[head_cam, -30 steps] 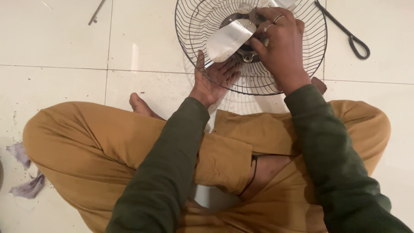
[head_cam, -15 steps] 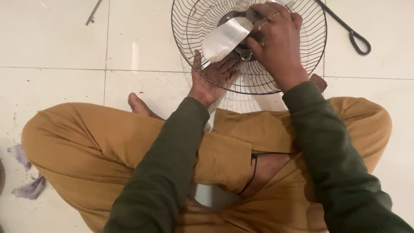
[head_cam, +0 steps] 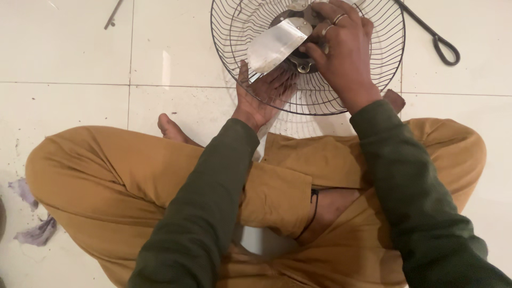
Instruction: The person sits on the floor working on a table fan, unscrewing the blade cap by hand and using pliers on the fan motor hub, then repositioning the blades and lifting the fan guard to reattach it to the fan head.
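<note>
A round black wire fan guard [head_cam: 373,80] lies tilted on the tiled floor in front of my crossed legs. Inside it a shiny metal fan blade [head_cam: 274,45] sticks out from a dark hub [head_cam: 304,64]. My left hand [head_cam: 264,93] is under the near part of the guard, fingers spread against the wires from below. My right hand [head_cam: 341,50], with rings on two fingers, reaches into the guard and grips the hub where the blade is attached.
A black cord loop [head_cam: 445,48] lies on the floor to the right of the guard. A thin metal rod [head_cam: 113,15] is at the top left. Crumpled purple-grey cloth [head_cam: 34,229] lies by my left knee. My bare foot [head_cam: 173,130] shows beside the knee.
The view has shifted slightly. My right hand has turned a little at the hub, and the blade with it. The left hand stays under the guard.
</note>
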